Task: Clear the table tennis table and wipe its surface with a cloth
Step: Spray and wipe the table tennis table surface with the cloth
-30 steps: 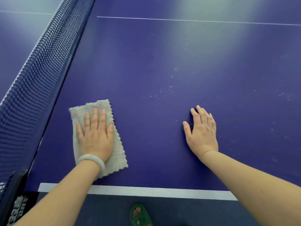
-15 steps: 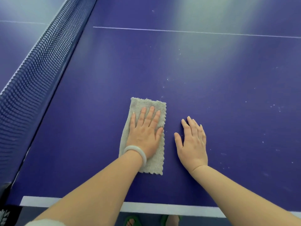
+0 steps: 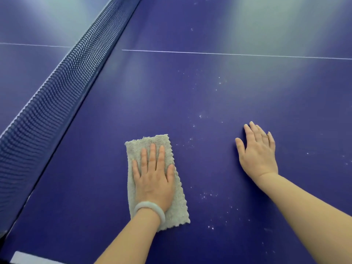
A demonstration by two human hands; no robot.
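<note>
Blue counter (image 3: 209, 96) with a net (image 3: 57, 96) standing up along the left side. Near the front edge, about the middle, a grey cloth (image 3: 177, 206) lying flat, long way pointing away from the edge. Left hand (image 3: 153, 180) on top of the cloth, palm down, fingers straight and a little apart, pressing it onto the counter. Pale ring bracelet (image 3: 150, 208) round the left wrist, over the near end of the cloth. Right hand (image 3: 258, 155) well to the right of the cloth, apart from it, flat on the bare counter, fingers straight and close together, thumb out to the side, holding nothing. Little white specks (image 3: 207, 195) on the counter between the two hands and farther back. Thin white line (image 3: 228, 53) across the counter far behind the hands. Bit of white stripe (image 3: 28, 259) at the front left corner.
</note>
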